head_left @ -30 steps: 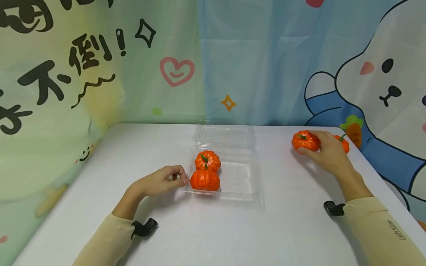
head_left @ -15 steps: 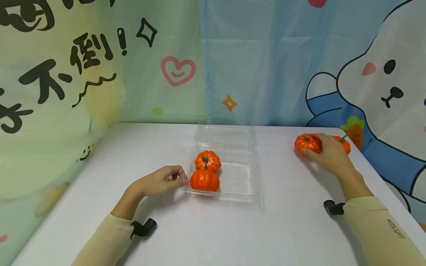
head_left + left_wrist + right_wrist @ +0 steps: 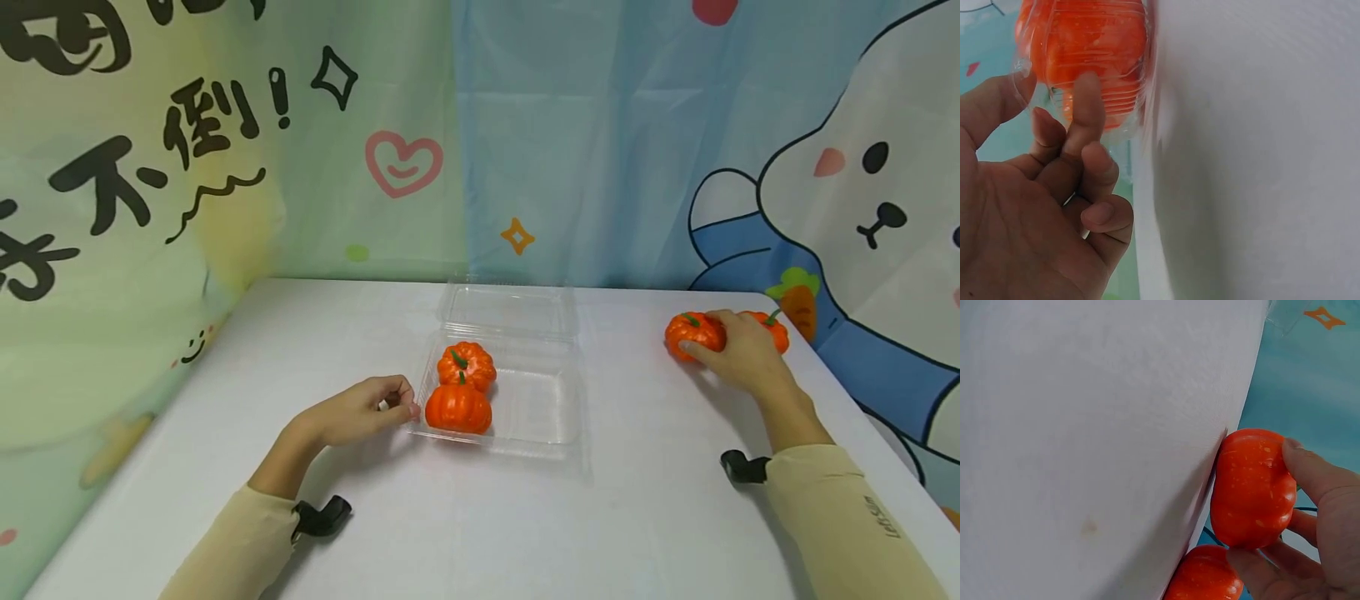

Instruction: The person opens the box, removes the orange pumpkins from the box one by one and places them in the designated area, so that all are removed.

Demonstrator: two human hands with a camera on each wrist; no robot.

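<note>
Toward the table's far right corner, my right hand (image 3: pixel 738 354) grips a small orange toy pumpkin (image 3: pixel 693 335) with a green stem. The right wrist view has the thumb on one side of this pumpkin (image 3: pixel 1252 490) and the fingers on the other, close to the tabletop. A second pumpkin (image 3: pixel 777 336) sits just beyond that hand, partly hidden by it. At mid-table, my left hand (image 3: pixel 356 414) pinches the near left edge of an open clear plastic clamshell box (image 3: pixel 534 404). Two pumpkins fill the box's left side, a rear one (image 3: pixel 472 364) and a front one (image 3: pixel 458 410).
The box's clear lid (image 3: pixel 510 310) lies folded back toward the table's far edge. A printed cloth backdrop (image 3: pixel 585 150) hangs directly behind the white table (image 3: pixel 525 525). A black wrist camera (image 3: pixel 324 517) shows at the left sleeve, another camera (image 3: pixel 744 467) at the right.
The pumpkin in my right hand has shifted slightly right and nearer over the last second. My left hand keeps its place at the box's edge.
</note>
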